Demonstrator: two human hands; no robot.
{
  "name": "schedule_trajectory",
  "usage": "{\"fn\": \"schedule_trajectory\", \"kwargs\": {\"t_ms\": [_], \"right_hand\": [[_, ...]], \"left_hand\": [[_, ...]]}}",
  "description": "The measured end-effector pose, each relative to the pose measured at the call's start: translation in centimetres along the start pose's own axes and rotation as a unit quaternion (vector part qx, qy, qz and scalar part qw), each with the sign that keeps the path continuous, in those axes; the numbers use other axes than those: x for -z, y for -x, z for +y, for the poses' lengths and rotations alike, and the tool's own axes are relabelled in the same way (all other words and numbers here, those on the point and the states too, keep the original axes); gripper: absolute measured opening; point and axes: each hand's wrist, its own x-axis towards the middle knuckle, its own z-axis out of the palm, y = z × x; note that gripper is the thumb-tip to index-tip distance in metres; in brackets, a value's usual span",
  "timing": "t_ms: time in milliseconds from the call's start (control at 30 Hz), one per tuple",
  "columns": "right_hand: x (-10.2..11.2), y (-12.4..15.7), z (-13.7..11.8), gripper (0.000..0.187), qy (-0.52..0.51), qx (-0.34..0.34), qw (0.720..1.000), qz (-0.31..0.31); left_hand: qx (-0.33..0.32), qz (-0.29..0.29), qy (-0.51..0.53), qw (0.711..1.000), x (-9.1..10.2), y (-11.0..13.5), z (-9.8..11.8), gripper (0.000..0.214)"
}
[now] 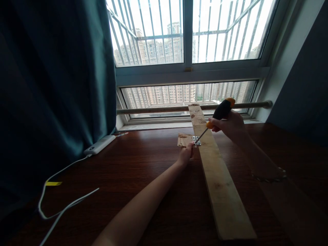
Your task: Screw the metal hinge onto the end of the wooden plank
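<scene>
In my right hand [230, 124] is a screwdriver [222, 108] with a black and orange handle, its shaft slanting down to the left. The tip meets a small metal hinge [196, 140] with several holes. That hinge bridges a short wooden piece [185, 136] and a long wooden plank [217, 171]. My left hand [186, 152] has its fingers closed at the hinge's lower edge, beside the screwdriver tip. Whether those fingers pinch a screw or only press on the hinge and the short piece cannot be made out.
The plank's far end lies by a horizontal rail [159, 110] below the barred window. At left, a white power strip [99, 145] with a white cable [61, 166] rests on the dark wooden surface [143, 164], near a blue curtain [77, 85] and a yellow tag [53, 183].
</scene>
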Motion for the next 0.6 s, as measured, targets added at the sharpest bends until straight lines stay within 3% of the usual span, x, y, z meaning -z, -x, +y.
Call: {"fn": "schedule_trajectory", "kwargs": {"t_ms": [167, 367, 433, 600], "right_hand": [[0.4, -0.2, -0.2, 0.033, -0.085, -0.017, 0.994, -0.06], [1.7, -0.3, -0.9, 0.037, -0.188, -0.066, 0.964, -0.174], [1.7, -0.2, -1.1, 0.034, -0.164, -0.053, 0.972, -0.157], [0.2, 0.5, -0.9, 0.034, -0.013, 0.017, 0.999, -0.027]], "left_hand": [[0.013, -0.013, -0.019, 1.0, 0.0, 0.1, -0.1, 0.046], [0.004, -0.033, -0.007, 0.999, 0.0, -0.1, -0.6, 0.047], [0.0, -0.036, -0.012, 0.999, 0.0, -0.2, -0.7, 0.048], [0.015, -0.045, 0.005, 0.999, -0.1, -0.3, -0.9, 0.047]]}}
